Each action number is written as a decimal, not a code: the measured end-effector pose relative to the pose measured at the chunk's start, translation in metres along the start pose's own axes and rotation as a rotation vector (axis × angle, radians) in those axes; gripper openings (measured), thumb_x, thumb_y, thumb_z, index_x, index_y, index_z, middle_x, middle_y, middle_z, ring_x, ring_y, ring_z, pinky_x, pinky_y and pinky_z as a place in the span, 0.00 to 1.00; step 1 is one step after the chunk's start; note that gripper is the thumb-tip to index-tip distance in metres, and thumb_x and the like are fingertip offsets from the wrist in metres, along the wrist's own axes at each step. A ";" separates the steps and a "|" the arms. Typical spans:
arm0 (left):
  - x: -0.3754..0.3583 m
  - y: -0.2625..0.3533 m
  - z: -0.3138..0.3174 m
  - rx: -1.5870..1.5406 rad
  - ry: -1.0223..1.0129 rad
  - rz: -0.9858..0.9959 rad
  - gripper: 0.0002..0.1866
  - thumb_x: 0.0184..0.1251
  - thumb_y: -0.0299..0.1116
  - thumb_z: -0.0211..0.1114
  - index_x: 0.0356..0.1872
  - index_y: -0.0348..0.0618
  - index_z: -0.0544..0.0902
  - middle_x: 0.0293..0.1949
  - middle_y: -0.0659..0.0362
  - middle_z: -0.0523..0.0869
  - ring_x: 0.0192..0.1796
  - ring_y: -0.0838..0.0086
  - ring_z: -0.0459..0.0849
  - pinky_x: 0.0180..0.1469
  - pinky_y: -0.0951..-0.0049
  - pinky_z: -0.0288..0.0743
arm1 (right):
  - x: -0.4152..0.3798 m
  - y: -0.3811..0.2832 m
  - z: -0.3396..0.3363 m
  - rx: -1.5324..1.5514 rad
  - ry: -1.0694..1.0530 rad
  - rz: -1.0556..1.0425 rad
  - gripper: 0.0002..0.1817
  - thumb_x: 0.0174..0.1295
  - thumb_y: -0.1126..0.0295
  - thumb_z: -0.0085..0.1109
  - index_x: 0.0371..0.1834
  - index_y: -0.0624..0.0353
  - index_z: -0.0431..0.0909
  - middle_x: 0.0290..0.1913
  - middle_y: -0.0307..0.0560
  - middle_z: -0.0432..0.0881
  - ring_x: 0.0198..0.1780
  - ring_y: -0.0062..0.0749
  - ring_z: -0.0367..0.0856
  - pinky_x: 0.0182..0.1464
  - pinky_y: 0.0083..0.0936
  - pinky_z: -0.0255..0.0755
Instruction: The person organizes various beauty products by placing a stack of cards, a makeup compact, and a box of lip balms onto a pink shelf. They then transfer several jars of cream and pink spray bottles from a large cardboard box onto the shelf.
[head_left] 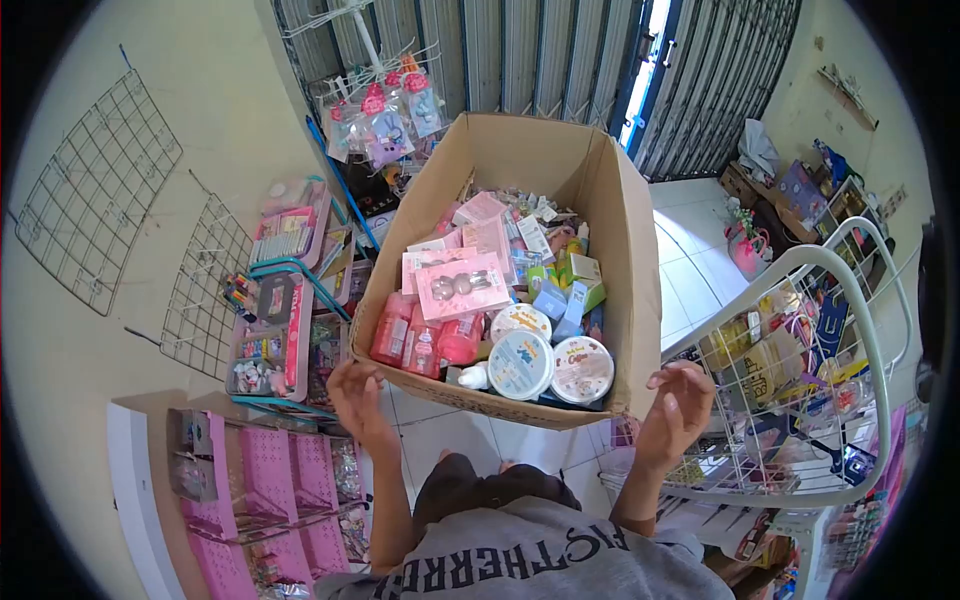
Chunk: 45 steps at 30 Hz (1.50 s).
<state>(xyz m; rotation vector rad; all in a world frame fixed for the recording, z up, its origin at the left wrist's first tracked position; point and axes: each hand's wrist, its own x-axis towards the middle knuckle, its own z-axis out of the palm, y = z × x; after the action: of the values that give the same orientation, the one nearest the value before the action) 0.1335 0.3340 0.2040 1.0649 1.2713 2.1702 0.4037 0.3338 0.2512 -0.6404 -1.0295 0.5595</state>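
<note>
"Where are the hands?"

"The left hand (357,402) is at the near left corner of the cardboard box (640,270), fingers half bent, holding nothing; whether its fingertips touch, I cannot tell. The right hand (680,412) is just outside the near right corner, fingers loosely curled, also empty."

"How would you handle that box well?"

"I'd take both near corners low and evenly, keeping it level (the tubs sit high by the near edge and could slide)."

"And the count?"

"One box, just beyond the hands. Inside: three pink-red bottles (421,345) by the near left corner, three round lidded tubs (520,368) toward the near right, at least four pink packs (463,287) behind the bottles. The small cartons (550,298) overlap too much to count."
</note>
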 end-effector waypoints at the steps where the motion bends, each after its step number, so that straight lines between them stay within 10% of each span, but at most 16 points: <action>1: 0.007 -0.001 0.003 0.004 -0.005 -0.005 0.16 0.54 0.23 0.49 0.46 0.38 0.64 0.34 0.59 0.72 0.34 0.79 0.68 0.38 0.81 0.63 | -0.001 0.000 -0.002 -0.004 0.005 0.005 0.17 0.45 0.74 0.50 0.41 0.64 0.66 0.39 0.51 0.68 0.34 0.30 0.68 0.37 0.23 0.63; 9: 0.069 -0.019 0.036 0.298 -0.338 0.123 0.22 0.47 0.29 0.62 0.45 0.37 0.67 0.41 0.56 0.72 0.42 0.71 0.70 0.47 0.74 0.62 | 0.002 0.010 -0.006 -0.111 0.118 -0.038 0.14 0.45 0.76 0.50 0.38 0.66 0.67 0.37 0.51 0.70 0.33 0.28 0.69 0.35 0.21 0.66; 11: 0.091 -0.004 0.051 0.711 -0.674 0.528 0.29 0.39 0.33 0.66 0.46 0.37 0.67 0.42 0.52 0.72 0.45 0.62 0.69 0.49 0.67 0.61 | 0.010 0.005 0.000 -0.107 0.100 -0.037 0.14 0.46 0.76 0.50 0.39 0.66 0.67 0.37 0.51 0.70 0.34 0.27 0.69 0.37 0.20 0.66; 15: 0.110 -0.012 0.066 0.851 -0.940 0.511 0.33 0.34 0.36 0.68 0.47 0.37 0.67 0.44 0.50 0.71 0.47 0.57 0.67 0.51 0.63 0.60 | 0.057 0.011 0.050 -0.141 -0.599 0.625 0.17 0.53 0.68 0.51 0.44 0.65 0.66 0.39 0.47 0.72 0.41 0.26 0.71 0.43 0.22 0.65; 19: 0.109 -0.028 0.067 0.768 -1.018 0.232 0.34 0.34 0.37 0.69 0.48 0.38 0.68 0.45 0.50 0.72 0.48 0.58 0.68 0.51 0.65 0.61 | 0.081 0.082 0.084 -0.559 -1.041 0.591 0.22 0.55 0.61 0.50 0.48 0.63 0.64 0.38 0.50 0.74 0.39 0.29 0.73 0.41 0.25 0.68; 25: 0.101 -0.021 0.061 0.695 -0.902 0.217 0.32 0.34 0.35 0.69 0.47 0.41 0.69 0.40 0.52 0.72 0.48 0.59 0.67 0.51 0.66 0.61 | 0.080 0.119 0.102 -0.340 -0.985 1.026 0.21 0.55 0.64 0.50 0.50 0.61 0.63 0.40 0.50 0.72 0.40 0.30 0.73 0.36 0.21 0.71; 30: 0.106 -0.030 0.050 0.666 -0.816 0.232 0.31 0.34 0.33 0.71 0.45 0.36 0.69 0.37 0.54 0.75 0.42 0.66 0.74 0.47 0.71 0.66 | 0.092 0.114 0.116 -0.450 -1.114 0.476 0.19 0.53 0.65 0.53 0.45 0.65 0.66 0.32 0.54 0.74 0.27 0.30 0.76 0.29 0.24 0.70; 35: 0.116 -0.021 0.035 -0.091 -0.660 -0.391 0.21 0.44 0.28 0.65 0.42 0.33 0.71 0.42 0.55 0.74 0.41 0.77 0.74 0.40 0.80 0.69 | 0.112 0.078 0.172 -0.435 -1.124 -0.183 0.16 0.54 0.66 0.51 0.45 0.61 0.69 0.34 0.53 0.76 0.31 0.30 0.76 0.35 0.24 0.70; 38: 0.108 -0.013 0.031 -0.254 -0.457 -0.373 0.24 0.45 0.25 0.63 0.46 0.36 0.67 0.42 0.56 0.73 0.40 0.76 0.75 0.42 0.77 0.71 | 0.125 0.079 0.190 -0.352 -1.147 0.180 0.17 0.53 0.66 0.51 0.45 0.61 0.69 0.36 0.52 0.75 0.35 0.31 0.75 0.36 0.24 0.70; 45: 0.097 -0.038 0.021 -0.307 -0.179 -0.329 0.25 0.47 0.22 0.62 0.48 0.37 0.64 0.43 0.58 0.71 0.44 0.75 0.72 0.46 0.74 0.70 | 0.103 0.184 0.144 -0.671 -1.362 0.008 0.25 0.48 0.62 0.55 0.47 0.64 0.64 0.39 0.56 0.73 0.39 0.35 0.74 0.37 0.25 0.70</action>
<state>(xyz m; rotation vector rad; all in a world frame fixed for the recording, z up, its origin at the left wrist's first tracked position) 0.0879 0.4294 0.2174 0.8367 0.9223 1.8965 0.2930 0.5633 0.2337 -0.8341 -2.5637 0.6460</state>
